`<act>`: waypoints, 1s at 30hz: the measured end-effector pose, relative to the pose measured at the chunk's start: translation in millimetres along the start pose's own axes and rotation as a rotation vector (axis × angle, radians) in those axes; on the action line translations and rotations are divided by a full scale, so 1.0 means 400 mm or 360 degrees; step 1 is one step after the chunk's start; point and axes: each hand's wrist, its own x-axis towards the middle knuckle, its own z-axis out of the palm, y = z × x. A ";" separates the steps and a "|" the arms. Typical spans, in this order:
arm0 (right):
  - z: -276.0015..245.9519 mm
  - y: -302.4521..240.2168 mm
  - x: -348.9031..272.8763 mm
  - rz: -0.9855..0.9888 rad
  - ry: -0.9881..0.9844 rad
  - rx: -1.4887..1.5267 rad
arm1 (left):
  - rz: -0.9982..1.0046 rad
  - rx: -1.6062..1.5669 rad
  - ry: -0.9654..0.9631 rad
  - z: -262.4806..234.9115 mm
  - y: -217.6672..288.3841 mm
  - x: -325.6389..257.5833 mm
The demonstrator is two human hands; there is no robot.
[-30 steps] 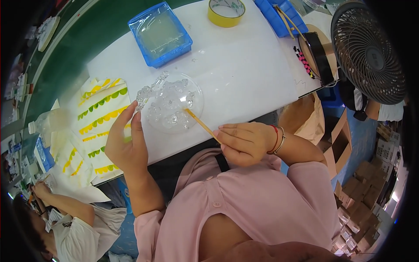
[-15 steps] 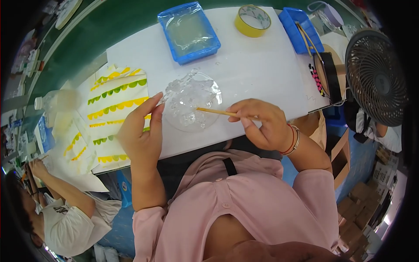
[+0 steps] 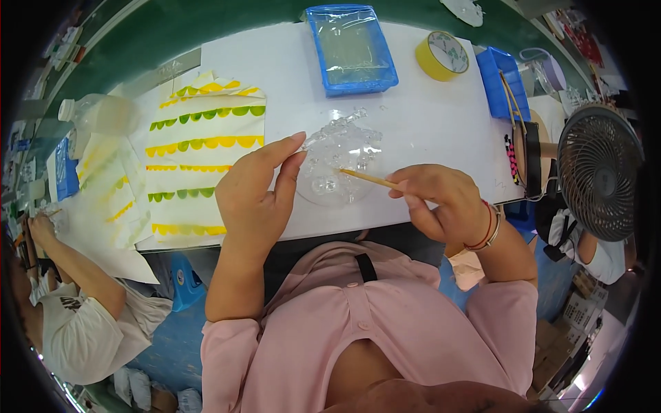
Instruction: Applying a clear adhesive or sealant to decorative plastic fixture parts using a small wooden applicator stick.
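Observation:
A clear round dish (image 3: 323, 197) with small transparent pieces (image 3: 337, 134) heaped in it lies on the white table sheet in front of me. My left hand (image 3: 258, 186) is at its left rim, thumb and forefinger nearly together. Whatever small clear piece may sit between those fingertips is too hard to make out. From the right, my right hand (image 3: 441, 203) pinches a thin wooden stick (image 3: 370, 178), its tip pointing left over the dish among the clear pieces.
Beyond the dish are a blue tray (image 3: 354, 88) under clear film and a yellow tape roll (image 3: 434, 62). A blue bin (image 3: 497, 79) with sticks and a black fan (image 3: 599, 172) stand right. Yellow-green patterned paper (image 3: 206, 155) and a plastic bottle (image 3: 103, 113) lie left, near another person (image 3: 89, 323).
The whole view has shifted, so the table things appear further right. My left fingertips have come slightly further over the dish. The stick stays in my right hand, tip still over the dish.

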 end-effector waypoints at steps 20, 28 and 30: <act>0.019 0.011 0.132 0.0048 -0.0183 0.0275 | 0.0029 -0.0613 0.0214 0.060 -0.070 -0.019; -0.005 -0.034 0.143 -0.0031 -0.0393 -0.0035 | 0.0113 -0.0578 0.0248 0.055 -0.082 -0.025; 0.015 -0.064 0.125 -0.0333 -0.0494 -0.0321 | 0.0128 -0.0592 0.0247 0.058 -0.080 -0.017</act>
